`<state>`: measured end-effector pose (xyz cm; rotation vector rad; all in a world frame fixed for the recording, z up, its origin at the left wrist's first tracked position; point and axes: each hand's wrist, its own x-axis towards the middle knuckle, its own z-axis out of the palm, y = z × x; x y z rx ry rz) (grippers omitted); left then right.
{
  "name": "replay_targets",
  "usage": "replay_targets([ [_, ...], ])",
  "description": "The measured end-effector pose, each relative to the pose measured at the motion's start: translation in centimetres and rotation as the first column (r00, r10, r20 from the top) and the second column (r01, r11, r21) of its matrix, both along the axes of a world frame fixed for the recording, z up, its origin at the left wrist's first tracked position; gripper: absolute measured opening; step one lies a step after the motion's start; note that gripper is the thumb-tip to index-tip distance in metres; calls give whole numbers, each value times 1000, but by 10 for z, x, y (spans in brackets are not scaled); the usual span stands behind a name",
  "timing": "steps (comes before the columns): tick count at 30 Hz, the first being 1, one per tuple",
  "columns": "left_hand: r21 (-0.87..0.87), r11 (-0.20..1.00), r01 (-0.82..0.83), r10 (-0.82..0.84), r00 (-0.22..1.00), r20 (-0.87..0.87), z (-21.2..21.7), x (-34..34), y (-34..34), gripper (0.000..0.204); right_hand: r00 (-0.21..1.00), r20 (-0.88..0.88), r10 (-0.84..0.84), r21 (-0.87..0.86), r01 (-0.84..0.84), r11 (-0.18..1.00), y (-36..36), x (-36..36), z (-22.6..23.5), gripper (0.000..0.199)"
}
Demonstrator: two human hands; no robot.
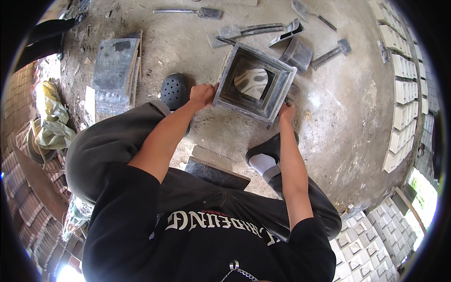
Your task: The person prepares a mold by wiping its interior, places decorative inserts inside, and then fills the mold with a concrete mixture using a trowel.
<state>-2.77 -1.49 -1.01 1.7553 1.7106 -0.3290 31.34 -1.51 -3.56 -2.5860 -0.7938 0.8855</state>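
A square, dark grey metal mould (242, 111) with stepped inner walls sits tilted between my feet, its top facing up. Inside it shows a round, shiny surface (251, 83) with pale and dark streaks. My left hand (203, 96) is closed at the mould's left side, fingers curled against its edge. On the right side my right hand (287, 113) grips near the lower corner, around what looks like a short dark handle. The far sides of the fingers are hidden in both hands.
Beyond the mould lie a dark metal block (297, 54), a trowel (209, 12) and a hammer-like tool (332, 52). Stacked boards (112, 70) lie left; a dark block (217, 174) is near my legs. Pale cast blocks (403, 91) line the right. Another person's legs (47, 35) show far left.
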Motion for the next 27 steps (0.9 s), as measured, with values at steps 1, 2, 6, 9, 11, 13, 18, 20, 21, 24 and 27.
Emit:
replay_targets([
  [1, 0, 1000, 8, -8, 1000, -9, 0, -4, -5, 66, 1000, 20, 10, -13, -9, 1000, -1, -9, 1, 44],
  [2, -1, 1000, 16, -16, 1000, -19, -1, -9, -12, 66, 999, 37, 19, -28, -18, 999, -3, -17, 2, 43],
  [6, 72, 997, 27, -28, 1000, 14, 16, 10, 9, 66, 996, 86, 20, 72, -26, 997, -4, 22, -22, 49],
  [9, 33, 999, 33, -35, 998, 46, 6, 3, 5, 66, 939, -307, -153, 154, 208, 966, -1, 17, -16, 52],
  [11, 3, 1000, 16, -16, 1000, 15, -5, -12, 1, 65, 986, -160, -53, -29, 49, 998, 1, -7, -5, 50],
  [13, 29, 999, 40, -41, 999, 8, -11, -13, 0, 63, 999, -42, 28, -102, -32, 994, 1, -9, -2, 49],
  [18, 116, 969, -218, 188, 956, 225, -14, 30, 28, 58, 998, 49, -27, 7, 26, 1000, -8, 28, 0, 50],
  [20, 38, 875, -482, 435, 819, 375, -32, 21, 38, 54, 992, -75, -101, 154, 112, 982, -16, 1, 14, 50],
  [21, -22, 792, -610, 550, 698, 459, -50, -5, 47, 51, 980, -167, -108, 230, 145, 962, -12, -30, 25, 50],
  [24, -198, 630, -751, 676, 405, 616, -70, -1, 58, 53, 802, -548, -236, 164, 379, 911, -10, -59, 41, 51],
  [27, -301, 617, -727, 681, 301, 668, -62, 44, 47, 47, 533, -801, -273, 29, 490, 871, -21, -16, 29, 49],
])
